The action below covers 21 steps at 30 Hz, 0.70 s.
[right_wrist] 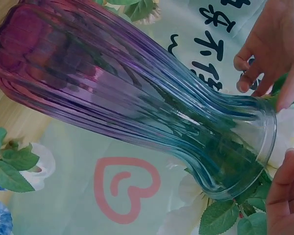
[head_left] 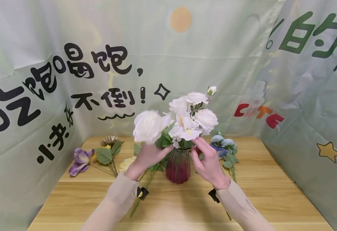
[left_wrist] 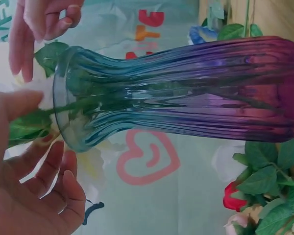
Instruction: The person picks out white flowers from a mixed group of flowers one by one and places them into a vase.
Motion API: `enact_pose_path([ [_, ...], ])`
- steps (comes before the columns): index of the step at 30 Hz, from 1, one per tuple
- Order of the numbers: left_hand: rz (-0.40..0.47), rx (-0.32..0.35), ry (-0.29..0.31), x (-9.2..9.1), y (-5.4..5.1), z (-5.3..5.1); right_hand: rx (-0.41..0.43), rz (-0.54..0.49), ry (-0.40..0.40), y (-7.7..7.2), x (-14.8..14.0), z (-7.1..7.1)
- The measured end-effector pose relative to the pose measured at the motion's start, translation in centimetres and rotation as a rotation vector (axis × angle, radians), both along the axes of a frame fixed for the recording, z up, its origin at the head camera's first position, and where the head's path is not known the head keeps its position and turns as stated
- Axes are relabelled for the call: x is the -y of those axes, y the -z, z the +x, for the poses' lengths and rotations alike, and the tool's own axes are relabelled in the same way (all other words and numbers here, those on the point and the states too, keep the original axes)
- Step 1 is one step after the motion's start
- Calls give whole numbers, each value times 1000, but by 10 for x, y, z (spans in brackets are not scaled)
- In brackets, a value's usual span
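Note:
A ribbed glass vase [head_left: 178, 166], bluish at the mouth and purple-red at the base, stands upright on the table with white flowers [head_left: 206, 118] in it. A blurred white rose [head_left: 148, 126] leans out to the left, above my left hand [head_left: 151, 157]. In the left wrist view, that hand's thumb and loosely bent fingers lie apart around a leafy stem [left_wrist: 32, 126] at the vase mouth. My right hand [head_left: 208, 163] is beside the vase's right rim, its fingertips by the lower petals. The right wrist view shows its fingers [right_wrist: 284, 186] relaxed, gripping nothing visible.
On the table's left lie a purple flower [head_left: 81, 160], a brown bloom [head_left: 109, 141] and a yellow flower [head_left: 127, 164] partly behind my left arm. Blue flowers [head_left: 224, 146] lie behind my right hand. A printed cloth [head_left: 156, 70] hangs around the wooden table [head_left: 180, 205].

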<state>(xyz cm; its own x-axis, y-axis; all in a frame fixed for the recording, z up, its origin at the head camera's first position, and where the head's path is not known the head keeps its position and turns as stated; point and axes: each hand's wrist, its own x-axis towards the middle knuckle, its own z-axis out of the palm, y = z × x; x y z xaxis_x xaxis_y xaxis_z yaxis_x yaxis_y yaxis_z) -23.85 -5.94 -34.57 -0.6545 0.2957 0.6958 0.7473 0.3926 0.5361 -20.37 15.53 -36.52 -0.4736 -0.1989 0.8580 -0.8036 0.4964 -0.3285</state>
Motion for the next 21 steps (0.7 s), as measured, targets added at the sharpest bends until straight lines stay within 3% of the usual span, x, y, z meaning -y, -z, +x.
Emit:
enact_pose_path([
  [1,32,-50,24,1,0,0,1,1,1,0,0,0],
  [3,85,-84,61,4,0,3,-2,4,5,1,0,0],
  [6,170,-16,77,7,-6,15,-6,5,6,2,0,0],
  [10,230,35,-3,9,-21,34,-11,2,0,2,0,1],
  [13,281,44,-51,8,-27,39,-25,-2,-8,1,0,0],
  [15,302,33,-75,7,-24,37,-30,-3,-11,1,0,1],
  [21,361,-23,-25,9,-5,14,-23,-2,-22,1,0,1],
])
